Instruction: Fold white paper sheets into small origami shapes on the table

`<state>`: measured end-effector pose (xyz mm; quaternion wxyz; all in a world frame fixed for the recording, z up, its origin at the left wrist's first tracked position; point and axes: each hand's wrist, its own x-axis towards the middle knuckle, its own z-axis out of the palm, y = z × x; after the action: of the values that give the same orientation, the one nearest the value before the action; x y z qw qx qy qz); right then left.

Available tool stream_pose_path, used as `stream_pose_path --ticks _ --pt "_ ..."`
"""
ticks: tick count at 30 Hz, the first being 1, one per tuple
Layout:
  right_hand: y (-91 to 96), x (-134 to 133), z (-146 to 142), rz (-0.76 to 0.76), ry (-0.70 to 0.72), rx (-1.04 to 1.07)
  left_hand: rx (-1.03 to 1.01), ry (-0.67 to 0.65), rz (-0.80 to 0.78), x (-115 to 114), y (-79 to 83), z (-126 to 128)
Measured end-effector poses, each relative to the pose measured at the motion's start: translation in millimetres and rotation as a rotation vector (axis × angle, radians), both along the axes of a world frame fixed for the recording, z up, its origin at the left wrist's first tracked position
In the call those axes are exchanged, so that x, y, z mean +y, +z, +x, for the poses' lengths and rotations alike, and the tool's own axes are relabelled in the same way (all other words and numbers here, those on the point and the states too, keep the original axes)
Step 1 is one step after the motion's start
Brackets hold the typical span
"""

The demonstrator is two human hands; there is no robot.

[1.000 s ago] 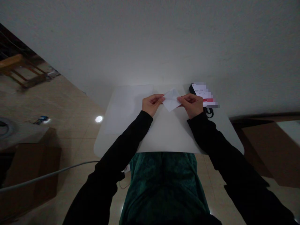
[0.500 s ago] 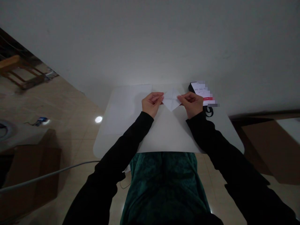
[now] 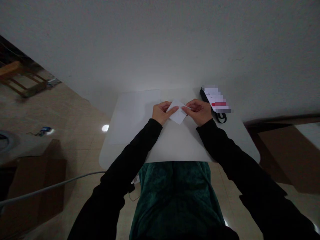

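Note:
A small folded white paper [image 3: 179,116] is held above the white table, one corner pointing towards me. My left hand [image 3: 162,111] pinches its left side, with the thumb lying over the paper's face. My right hand [image 3: 200,111] closes on its right edge between thumb and fingers. The fingers behind the paper are partly hidden. To the left of my hands, flat white sheets of paper [image 3: 132,116] lie on the table.
The white table [image 3: 180,150] meets a grey-white wall behind it. A phone [image 3: 216,100] with a black strap lies at the back right. Cardboard boxes [image 3: 37,186] stand on the floor at both sides. A grey cable [image 3: 62,181] runs in from the left.
Both hands have come closer together, and my right hand has shifted left. The paper has moved slightly left and towards me, and my left thumb now reaches across it.

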<state>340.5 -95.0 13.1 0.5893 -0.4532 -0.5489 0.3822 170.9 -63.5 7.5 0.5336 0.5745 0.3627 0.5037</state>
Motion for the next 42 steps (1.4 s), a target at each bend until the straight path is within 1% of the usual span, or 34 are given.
stream_pose_path --ticks 5,10,18,20,24,26,30,36,39,42 --pt "-0.9 0.4 -1.7 0.002 0.032 0.043 -0.014 0.039 0.03 1.7 -2.0 -0.3" --pt "-1.1 -0.2 -3.3 -0.073 0.035 0.095 0.015 0.071 0.039 1.2 -0.9 -0.2" --pt "-3.9 0.2 -5.4 -0.068 0.022 0.065 0.017 0.084 0.027 1.5 -3.8 0.8" --pt "-6.0 1.3 -4.9 -0.099 0.024 0.076 0.031 0.089 0.032 1.8 -4.8 0.6" --pt "-7.1 3.0 -2.1 -0.224 0.059 0.095 0.049 0.107 0.05 3.1 -4.3 -1.9" --pt "-5.6 3.0 -0.8 -0.247 0.072 0.086 0.042 0.115 0.057 4.1 -3.7 -3.4" --pt "-1.9 2.0 0.0 -0.218 0.098 0.061 0.053 0.117 0.069 5.0 -2.5 -4.5" --pt "-2.3 2.3 1.9 -0.265 0.149 0.08 0.098 0.121 0.085 4.2 1.5 -6.6" --pt "-3.1 3.3 0.7 -0.197 0.128 0.037 0.091 0.115 0.083 3.2 3.3 -8.4" --pt "-4.3 3.2 -3.3 -0.119 0.087 0.018 0.112 0.07 0.074 -0.4 5.0 -7.4"
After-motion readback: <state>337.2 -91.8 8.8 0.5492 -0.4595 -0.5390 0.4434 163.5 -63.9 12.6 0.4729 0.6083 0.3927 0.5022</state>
